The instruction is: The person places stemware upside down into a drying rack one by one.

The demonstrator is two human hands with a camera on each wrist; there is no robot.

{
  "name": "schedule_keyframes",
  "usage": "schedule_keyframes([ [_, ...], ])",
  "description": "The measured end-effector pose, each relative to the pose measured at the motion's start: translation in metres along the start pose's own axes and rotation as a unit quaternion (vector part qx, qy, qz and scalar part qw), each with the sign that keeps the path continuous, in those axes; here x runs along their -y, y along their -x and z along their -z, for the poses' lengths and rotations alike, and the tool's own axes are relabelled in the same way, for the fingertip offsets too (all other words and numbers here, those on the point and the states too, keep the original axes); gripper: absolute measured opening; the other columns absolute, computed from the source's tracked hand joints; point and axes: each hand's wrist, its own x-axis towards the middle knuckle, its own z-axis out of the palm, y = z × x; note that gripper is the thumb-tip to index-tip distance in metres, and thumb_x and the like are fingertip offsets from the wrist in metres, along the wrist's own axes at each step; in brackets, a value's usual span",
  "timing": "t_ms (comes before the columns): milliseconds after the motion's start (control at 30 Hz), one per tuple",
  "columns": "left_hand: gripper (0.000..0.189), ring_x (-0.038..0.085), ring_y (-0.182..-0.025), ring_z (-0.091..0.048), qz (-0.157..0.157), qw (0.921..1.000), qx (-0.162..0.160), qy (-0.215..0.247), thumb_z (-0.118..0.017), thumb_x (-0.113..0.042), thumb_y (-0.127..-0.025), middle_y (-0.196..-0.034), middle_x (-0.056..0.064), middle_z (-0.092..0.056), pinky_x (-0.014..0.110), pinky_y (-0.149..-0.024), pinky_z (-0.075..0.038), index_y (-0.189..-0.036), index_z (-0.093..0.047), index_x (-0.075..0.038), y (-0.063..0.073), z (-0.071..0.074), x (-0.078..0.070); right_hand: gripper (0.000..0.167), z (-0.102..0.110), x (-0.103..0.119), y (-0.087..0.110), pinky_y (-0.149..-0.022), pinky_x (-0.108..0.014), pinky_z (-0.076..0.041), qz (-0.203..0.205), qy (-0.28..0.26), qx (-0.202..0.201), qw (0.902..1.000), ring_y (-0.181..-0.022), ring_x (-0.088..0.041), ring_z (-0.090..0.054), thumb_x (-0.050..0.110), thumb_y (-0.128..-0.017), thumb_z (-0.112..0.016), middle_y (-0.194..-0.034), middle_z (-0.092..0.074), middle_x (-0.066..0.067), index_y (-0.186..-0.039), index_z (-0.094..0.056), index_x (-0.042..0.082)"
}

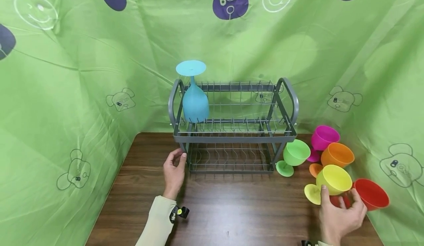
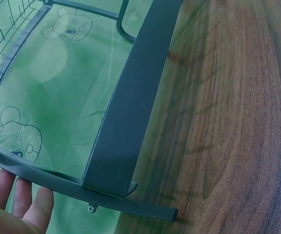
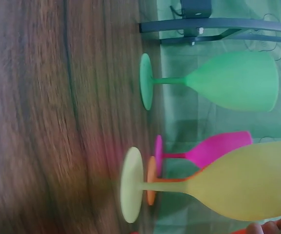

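My left hand (image 1: pixel 174 172) holds the left front post of a grey two-tier dish rack (image 1: pixel 235 139), its fingers (image 2: pixel 22 197) behind the bar. My right hand (image 1: pixel 342 216) has its thumb and fingers on either side of the bowl of a yellow plastic goblet (image 1: pixel 332 179), which stands upright. In the right wrist view, fingertips (image 3: pixel 271 227) lie along the bowl's lower edge. Just beyond that hand is a red goblet (image 1: pixel 371 194), its lower part partly hidden. Upside down on the rack's top tier, at the left, sits a blue goblet (image 1: pixel 195 104).
Behind the yellow goblet stand an orange goblet (image 1: pixel 337 155) and a magenta goblet (image 1: pixel 324 137). A green goblet (image 1: pixel 296 153) is close to the rack's right post. Green printed cloth (image 1: pixel 82 102) walls in the brown wooden table (image 1: pixel 228 216) at the back and sides.
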Motion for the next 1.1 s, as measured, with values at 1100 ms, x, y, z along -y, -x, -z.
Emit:
schedule_keyframes([
  [1100,0.023,0.013,-0.106,-0.068,-0.023,0.9996,0.0,0.017,-0.073,-0.011,-0.101,-0.118,0.018,-0.074,0.018,-0.091,-0.055,-0.122,-0.073,-0.002,-0.006,0.001,0.02,0.074,-0.012,0.0,0.01,-0.083,-0.006,-0.053,0.051,-0.029,-0.033,0.9977,-0.11,-0.002,-0.056,0.016,-0.069,-0.098,-0.128,-0.055,0.016,-0.136,-0.068,0.024],
])
